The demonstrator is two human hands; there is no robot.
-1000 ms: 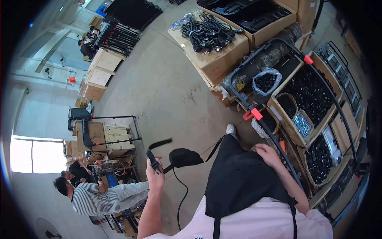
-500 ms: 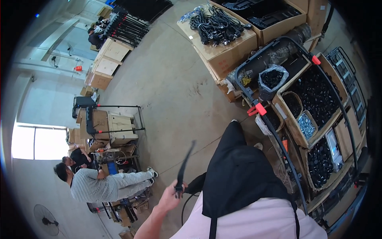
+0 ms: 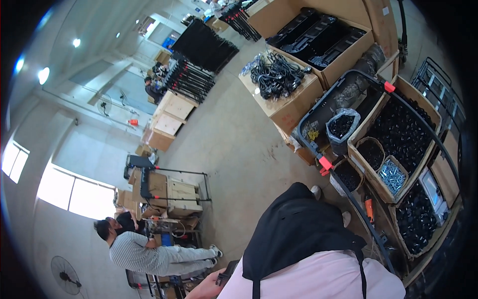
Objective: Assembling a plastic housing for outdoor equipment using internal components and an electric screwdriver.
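My left hand shows only at the bottom edge, close against my pink shirt and black apron. Its fingers are closed on a small flat black part, most of which is hidden by my body. My right hand is out of the picture. To my right stands a workbench of cardboard boxes full of small black parts, with a basket of silver screws nearest my apron.
A clear bag of black parts sits in a dark bin. Black cables lie on a cardboard box. A person in a striped shirt bends by a cart at lower left. Stacked crates and black racks stand farther back across the concrete floor.
My left hand, held out to the left with the black part, has drawn down against my body. My right hand by the bench has left the view, and the camera has tilted up.
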